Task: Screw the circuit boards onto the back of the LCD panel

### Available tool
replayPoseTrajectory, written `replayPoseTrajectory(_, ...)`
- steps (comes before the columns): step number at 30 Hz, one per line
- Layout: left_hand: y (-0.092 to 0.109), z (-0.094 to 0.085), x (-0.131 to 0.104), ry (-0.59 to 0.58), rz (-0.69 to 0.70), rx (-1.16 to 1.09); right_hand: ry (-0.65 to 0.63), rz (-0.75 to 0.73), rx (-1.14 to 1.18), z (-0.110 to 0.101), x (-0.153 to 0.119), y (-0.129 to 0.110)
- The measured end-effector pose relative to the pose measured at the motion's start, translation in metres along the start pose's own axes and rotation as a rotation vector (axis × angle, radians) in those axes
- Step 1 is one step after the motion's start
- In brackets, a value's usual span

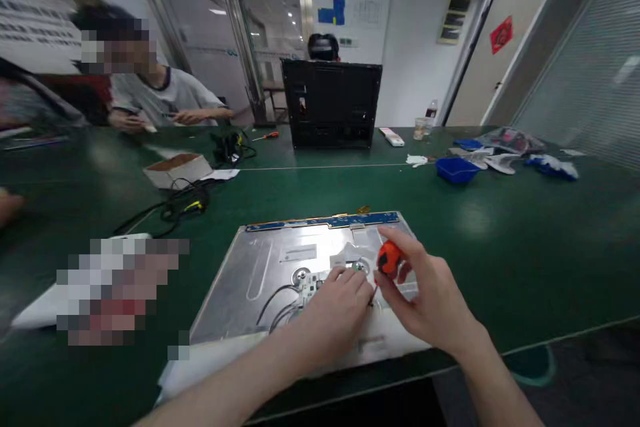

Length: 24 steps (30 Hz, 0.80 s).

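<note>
An LCD panel (pixel 270 260) lies back side up before me, its silver metal plate bordered by a blue circuit strip (pixel 320 221) at the far edge. Black wires (pixel 277 300) run to a small circuit board (pixel 310 285) near its middle. My left hand (pixel 343 297) rests over that board with fingers bent down; its fingertips are partly hidden, so what they press or hold cannot be made out. In my right hand (pixel 425 287) is a screwdriver (pixel 389 257) with an orange and black handle, gripped between thumb and fingers, its shaft slanting down towards the left hand.
A black monitor housing (pixel 333 107) stands upright at the back. Cables (pixel 185 203) and an open cardboard box (pixel 179 170) lie to the left. Another orange screwdriver (pixel 270 135), a phone-like device (pixel 391 137) and a blue tray (pixel 456 170) are farther off. A person (pixel 165 97) sits across at left.
</note>
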<state>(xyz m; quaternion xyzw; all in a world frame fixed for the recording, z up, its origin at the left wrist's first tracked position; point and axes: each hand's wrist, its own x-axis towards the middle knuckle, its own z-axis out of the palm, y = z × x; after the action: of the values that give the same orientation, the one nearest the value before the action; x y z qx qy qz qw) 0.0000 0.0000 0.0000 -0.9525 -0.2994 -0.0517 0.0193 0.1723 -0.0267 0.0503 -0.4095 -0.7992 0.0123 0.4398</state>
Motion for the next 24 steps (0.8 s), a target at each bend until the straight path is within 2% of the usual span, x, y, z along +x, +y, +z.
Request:
replayPoseTrajectory(4,0.000,-0.004,0.001,0.005,-0.017,-0.068,0.134,0.003,-0.017,-0.011,-0.004,0.002)
replayPoseTrajectory(7,0.000,-0.007,0.001,0.007,-0.025,-0.101,0.163,0.006,-0.046,-0.016,-0.006,0.006)
replayPoseTrajectory(12,0.000,-0.008,0.001,0.029,-0.025,-0.085,0.137,0.042,-0.075,-0.021,-0.010,0.013)
replayPoseTrajectory(16,-0.001,-0.005,0.002,0.034,-0.019,-0.092,0.104,0.079,-0.011,-0.020,-0.015,0.014)
replayPoseTrajectory(21,-0.003,-0.004,0.002,0.026,-0.017,-0.164,0.048,0.069,0.116,-0.008,-0.018,0.015)
replayPoseTrajectory(24,-0.003,-0.004,0.001,0.022,-0.014,-0.170,0.072,0.058,0.123,0.002,-0.016,0.019)
